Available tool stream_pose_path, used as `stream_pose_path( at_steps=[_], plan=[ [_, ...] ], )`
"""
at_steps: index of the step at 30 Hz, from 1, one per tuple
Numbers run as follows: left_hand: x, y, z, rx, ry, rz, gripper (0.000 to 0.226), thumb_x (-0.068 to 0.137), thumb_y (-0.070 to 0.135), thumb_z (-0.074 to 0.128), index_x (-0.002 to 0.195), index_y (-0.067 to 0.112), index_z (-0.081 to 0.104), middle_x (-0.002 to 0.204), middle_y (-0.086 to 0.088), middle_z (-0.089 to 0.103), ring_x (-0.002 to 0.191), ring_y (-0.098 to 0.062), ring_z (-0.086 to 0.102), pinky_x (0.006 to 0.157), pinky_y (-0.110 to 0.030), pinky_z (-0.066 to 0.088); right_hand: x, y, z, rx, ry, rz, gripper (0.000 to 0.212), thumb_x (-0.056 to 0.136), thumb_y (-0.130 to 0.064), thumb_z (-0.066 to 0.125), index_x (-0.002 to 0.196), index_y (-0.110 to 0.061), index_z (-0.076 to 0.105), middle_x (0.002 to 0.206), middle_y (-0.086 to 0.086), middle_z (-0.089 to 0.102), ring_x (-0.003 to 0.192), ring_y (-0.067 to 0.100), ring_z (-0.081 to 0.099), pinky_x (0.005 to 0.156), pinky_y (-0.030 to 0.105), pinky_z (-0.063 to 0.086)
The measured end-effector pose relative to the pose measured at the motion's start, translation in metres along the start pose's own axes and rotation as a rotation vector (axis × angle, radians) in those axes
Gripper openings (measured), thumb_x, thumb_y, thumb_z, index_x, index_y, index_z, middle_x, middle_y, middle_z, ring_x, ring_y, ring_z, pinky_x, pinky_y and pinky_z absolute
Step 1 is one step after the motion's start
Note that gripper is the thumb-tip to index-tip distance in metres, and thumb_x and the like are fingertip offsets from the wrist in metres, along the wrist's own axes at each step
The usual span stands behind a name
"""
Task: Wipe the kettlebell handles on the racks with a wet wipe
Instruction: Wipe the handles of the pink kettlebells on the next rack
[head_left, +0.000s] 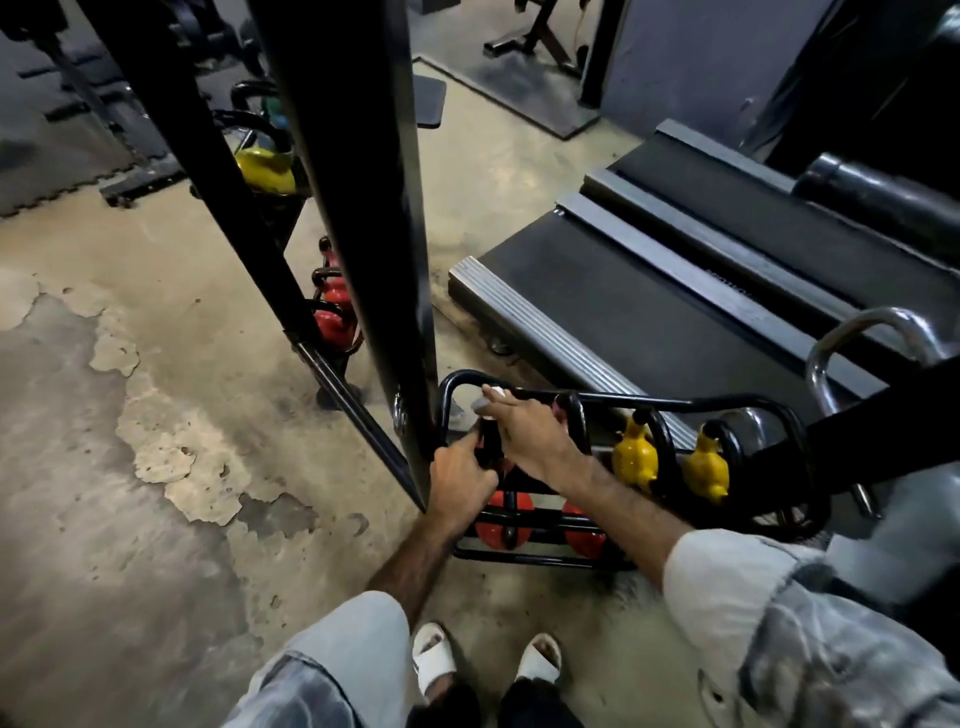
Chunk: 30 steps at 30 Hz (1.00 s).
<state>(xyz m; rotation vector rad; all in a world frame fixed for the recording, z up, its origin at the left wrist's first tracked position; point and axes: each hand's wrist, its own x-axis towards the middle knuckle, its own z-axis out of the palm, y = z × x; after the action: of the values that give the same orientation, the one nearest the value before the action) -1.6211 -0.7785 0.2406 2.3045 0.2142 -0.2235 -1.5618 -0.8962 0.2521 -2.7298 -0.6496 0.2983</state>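
A low black rack (675, 401) holds two yellow kettlebells (635, 457) on its upper tier and red kettlebells (503, 512) below. My left hand (460, 480) grips the black handle (488, 441) of the leftmost kettlebell on the upper tier. My right hand (530, 431) is curled over the top of the same handle, pinching a pale wet wipe (485, 401) against it. That kettlebell's body is hidden under my hands.
A black steel upright (374, 208) stands just left of the rack. Behind it another rack carries a yellow kettlebell (265, 166) and red ones (332, 312). A treadmill (675, 291) lies to the right. My sandalled feet (488, 665) stand on cracked concrete floor.
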Motion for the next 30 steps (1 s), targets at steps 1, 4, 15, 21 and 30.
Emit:
stream_pose_path(
  at_steps=[1,4,15,21,30],
  plan=[
    [0.001,-0.001,0.000,-0.006,0.005,0.005,0.042,0.075,0.024,0.064,0.117,0.023,0.060,0.095,-0.008,0.072,0.093,-0.033,0.064,0.079,-0.034,0.053,-0.001,-0.002,0.001,0.076,0.065,0.077,0.038,0.094,-0.011,0.051,0.129,-0.022,0.060,0.141,0.003,0.055,0.121,0.022,0.058,0.098,0.040,0.048],
    [0.004,-0.004,-0.002,-0.065,-0.010,0.019,0.054,0.075,0.030,0.069,0.128,0.032,0.053,0.096,-0.004,0.073,0.095,-0.025,0.065,0.077,-0.025,0.051,0.002,-0.012,0.005,0.461,0.367,0.443,0.022,0.095,-0.022,0.055,0.110,-0.017,0.072,0.107,0.006,0.074,0.100,0.021,0.068,0.088,0.034,0.052],
    [0.005,-0.006,-0.001,-0.072,-0.048,0.019,0.044,0.077,0.047,0.067,0.118,0.037,0.056,0.086,0.009,0.072,0.087,-0.009,0.067,0.075,-0.021,0.050,0.041,0.008,0.011,1.829,-0.061,1.041,0.037,0.096,-0.037,0.054,0.085,-0.002,0.056,0.080,0.013,0.057,0.070,0.030,0.056,0.071,0.044,0.048],
    [0.006,-0.006,-0.002,-0.060,-0.038,0.043,0.042,0.078,0.047,0.063,0.119,0.039,0.056,0.086,0.006,0.072,0.087,-0.014,0.066,0.076,-0.023,0.050,0.035,0.012,0.004,1.618,-0.036,0.951,0.035,0.098,-0.028,0.051,0.082,0.001,0.061,0.071,0.013,0.063,0.063,0.024,0.054,0.061,0.033,0.049],
    [0.007,-0.005,-0.002,-0.034,-0.031,0.016,0.045,0.077,0.034,0.066,0.120,0.040,0.056,0.091,0.005,0.073,0.092,-0.017,0.066,0.078,-0.022,0.050,0.032,0.003,-0.004,1.331,0.064,0.938,0.022,0.097,-0.008,0.044,0.076,-0.008,0.050,0.049,0.003,0.054,0.043,0.013,0.053,0.042,0.022,0.043]
  ],
)
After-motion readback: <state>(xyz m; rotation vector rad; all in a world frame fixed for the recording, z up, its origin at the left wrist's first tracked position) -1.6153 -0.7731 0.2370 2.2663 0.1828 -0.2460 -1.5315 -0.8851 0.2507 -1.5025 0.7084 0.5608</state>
